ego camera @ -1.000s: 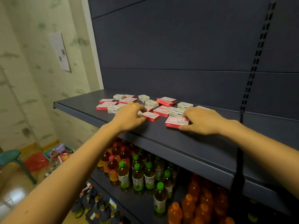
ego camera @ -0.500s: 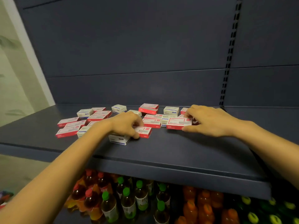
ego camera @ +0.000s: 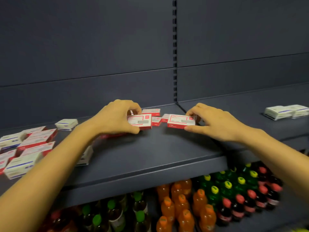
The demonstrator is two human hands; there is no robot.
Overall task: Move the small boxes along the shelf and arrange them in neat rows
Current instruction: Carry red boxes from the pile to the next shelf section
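My left hand (ego camera: 115,117) grips a red-and-white small box (ego camera: 140,122), tilted up a little above the dark shelf (ego camera: 150,158). My right hand (ego camera: 215,122) pinches a second red-and-white box (ego camera: 180,121) by its right end, just over the shelf. Behind the two held boxes lie a few more red boxes (ego camera: 151,112). Several red boxes (ego camera: 39,137) and white boxes with blue stripes (ego camera: 20,164) lie scattered at the left. One white box (ego camera: 66,124) sits further back on the left.
A neat group of white boxes (ego camera: 286,111) sits on the neighbouring shelf section at the far right. A slotted upright (ego camera: 174,52) divides the back panel. Below the shelf stand many drink bottles (ego camera: 182,203) with green, orange, yellow and pink caps.
The view has swung right. Both hands have lifted a red box each off the shelf and carried them rightwards, away from the scattered pile.
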